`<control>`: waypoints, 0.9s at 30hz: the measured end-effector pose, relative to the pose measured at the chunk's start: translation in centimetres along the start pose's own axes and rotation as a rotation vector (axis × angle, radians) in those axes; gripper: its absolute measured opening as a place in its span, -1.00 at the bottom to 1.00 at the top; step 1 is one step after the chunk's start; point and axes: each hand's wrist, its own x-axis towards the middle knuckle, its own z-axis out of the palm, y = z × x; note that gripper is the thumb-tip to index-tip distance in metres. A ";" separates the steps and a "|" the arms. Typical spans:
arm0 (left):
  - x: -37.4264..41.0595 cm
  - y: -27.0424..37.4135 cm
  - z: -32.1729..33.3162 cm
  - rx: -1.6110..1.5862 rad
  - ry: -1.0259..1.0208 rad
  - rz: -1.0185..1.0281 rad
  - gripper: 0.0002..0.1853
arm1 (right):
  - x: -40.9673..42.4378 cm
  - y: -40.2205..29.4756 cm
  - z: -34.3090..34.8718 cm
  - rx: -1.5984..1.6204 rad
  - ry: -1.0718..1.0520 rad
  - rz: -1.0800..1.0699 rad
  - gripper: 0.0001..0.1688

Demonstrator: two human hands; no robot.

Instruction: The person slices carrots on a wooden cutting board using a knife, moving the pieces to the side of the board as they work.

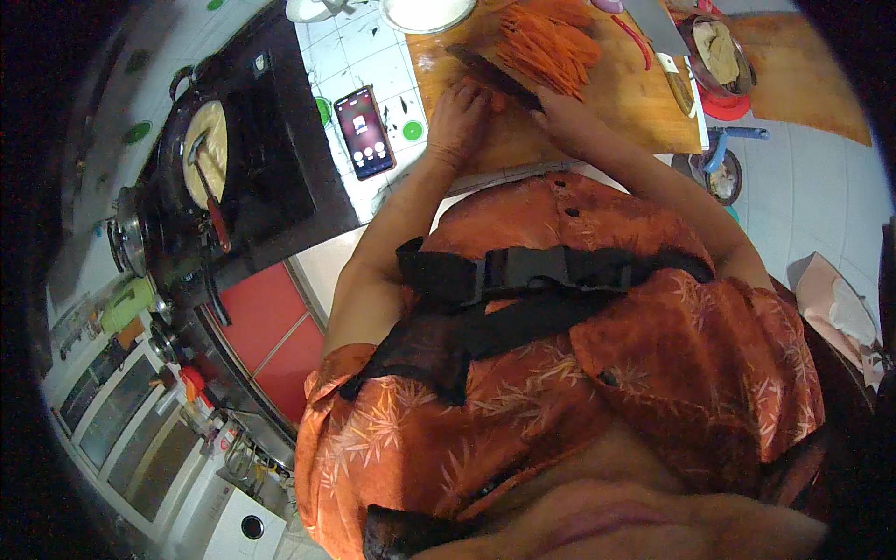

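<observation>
My right hand (pixel 568 120) grips the handle end of a dark-bladed kitchen knife (pixel 494 75), whose blade slants up to the left over a wooden cutting board (pixel 623 133). Close beside the blade, my left hand (pixel 460 117) has its fingers curled down on an orange piece of carrot (pixel 497 102), mostly covered by the fingers and the knife. Just beyond the blade lies a large heap of thin carrot strips (pixel 549 45). A red chili pepper (pixel 633 43) rests to the right of that heap.
A cleaver (pixel 654 24) and a knife with a pale handle (pixel 675 84) lie at the board's right. Left of the board is a lit smartphone (pixel 364 133). A wok on the stove holds a pale flatbread (pixel 203 157) and a red-handled spatula (pixel 212 199). A bowl (pixel 717 56) stands far right.
</observation>
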 end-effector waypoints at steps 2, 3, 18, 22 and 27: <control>0.1 -0.2 0.1 -0.011 0.036 0.025 -0.76 | 0.4 2.6 1.2 -0.049 -0.084 0.131 -0.64; -0.1 0.1 0.0 -0.019 0.049 0.030 -0.77 | 0.2 2.4 1.1 -0.053 -0.092 0.134 -0.64; 0.5 0.2 0.3 -0.087 -0.144 -0.217 -0.74 | -3.8 -4.1 -4.3 -0.217 -0.147 0.086 -0.65; 1.3 0.7 -0.6 -0.125 -0.288 -0.310 -0.74 | -3.4 -5.8 -6.0 -0.262 -0.255 0.162 -0.65; -0.1 0.0 -0.2 -0.078 -0.056 -0.093 -0.71 | -1.6 -9.0 -7.1 0.992 0.027 0.295 -0.66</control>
